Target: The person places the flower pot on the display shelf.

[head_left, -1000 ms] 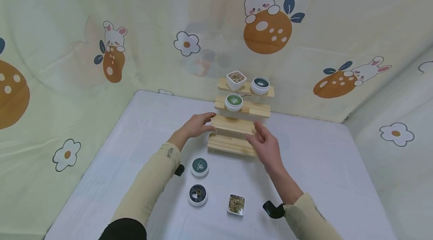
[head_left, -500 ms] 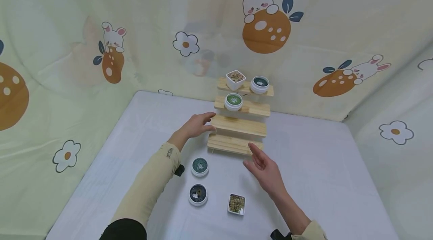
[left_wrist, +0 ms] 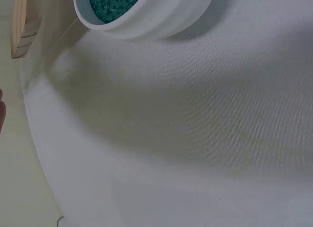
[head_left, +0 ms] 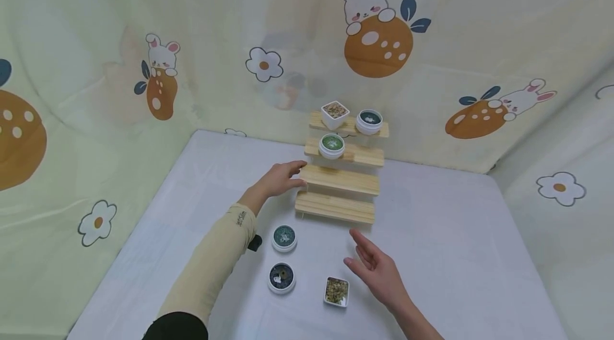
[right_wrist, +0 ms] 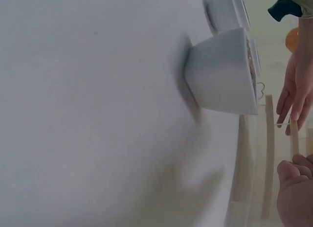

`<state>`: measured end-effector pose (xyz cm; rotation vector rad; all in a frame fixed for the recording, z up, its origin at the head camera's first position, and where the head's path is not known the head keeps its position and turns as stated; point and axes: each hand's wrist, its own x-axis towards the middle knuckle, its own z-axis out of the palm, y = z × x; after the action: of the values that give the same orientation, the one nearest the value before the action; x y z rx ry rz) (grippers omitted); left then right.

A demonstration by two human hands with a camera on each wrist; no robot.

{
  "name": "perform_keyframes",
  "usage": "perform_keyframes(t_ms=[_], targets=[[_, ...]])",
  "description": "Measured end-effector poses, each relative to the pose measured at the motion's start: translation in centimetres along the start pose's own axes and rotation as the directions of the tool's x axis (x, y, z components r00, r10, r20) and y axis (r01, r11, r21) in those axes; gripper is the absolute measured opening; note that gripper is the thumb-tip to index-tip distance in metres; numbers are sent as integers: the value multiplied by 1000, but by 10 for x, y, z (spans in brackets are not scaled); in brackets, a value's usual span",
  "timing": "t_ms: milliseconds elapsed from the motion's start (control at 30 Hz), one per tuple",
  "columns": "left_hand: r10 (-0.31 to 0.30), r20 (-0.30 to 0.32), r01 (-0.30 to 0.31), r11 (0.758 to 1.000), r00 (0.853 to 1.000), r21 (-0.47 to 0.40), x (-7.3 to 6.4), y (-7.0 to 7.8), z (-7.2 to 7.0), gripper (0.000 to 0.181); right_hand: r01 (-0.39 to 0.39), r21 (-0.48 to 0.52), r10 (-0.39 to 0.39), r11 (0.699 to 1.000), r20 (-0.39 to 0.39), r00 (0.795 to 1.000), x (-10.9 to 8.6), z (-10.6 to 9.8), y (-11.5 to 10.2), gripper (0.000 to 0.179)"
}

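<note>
My left hand [head_left: 278, 178] is at the left end of a wooden tiered display rack [head_left: 338, 178], its thumb and fingertips right at the end of the second board from the bottom. In the right wrist view its fingers look straight beside that board. My right hand [head_left: 379, 276] is in front of the rack with loosely extended fingers and holds nothing. Left of it stands a small square white pot [head_left: 337, 292] of brownish granules. Two round white pots stand on the cloth nearer my left arm, one green-topped [head_left: 284, 237], one dark-topped [head_left: 281, 277].
The rack's top board carries a square white pot [head_left: 335, 114] and a dark teal-topped round pot [head_left: 369, 121]. A round pot with a bright green top [head_left: 332, 146] stands on the board below. Behind the white-covered table [head_left: 446, 233] hangs a patterned curtain [head_left: 216, 20].
My right hand has left the rack's right end and come back toward me, down near the square pot. My left hand has stayed at the rack's left end.
</note>
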<state>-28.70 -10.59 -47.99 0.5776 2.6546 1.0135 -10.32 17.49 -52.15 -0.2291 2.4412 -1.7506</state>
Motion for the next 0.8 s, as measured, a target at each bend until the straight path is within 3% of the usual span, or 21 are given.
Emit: perform_keyframes(t_ms=[500,667,800], targets=[[-16,-2,16,999,1000,-27,3,-5,5,66,-49,-26,51,998,73,996,-32,14,32,70],[-17,-4,17,1000,1000,-23,3,-4,5,67,10,-24,-8,1000,76,997,-40,20,43,73],[-15,-7,15,1000,1000,-21,2,-4,4,66,-8,16,6,1000,95,995,-45,25,48,75]])
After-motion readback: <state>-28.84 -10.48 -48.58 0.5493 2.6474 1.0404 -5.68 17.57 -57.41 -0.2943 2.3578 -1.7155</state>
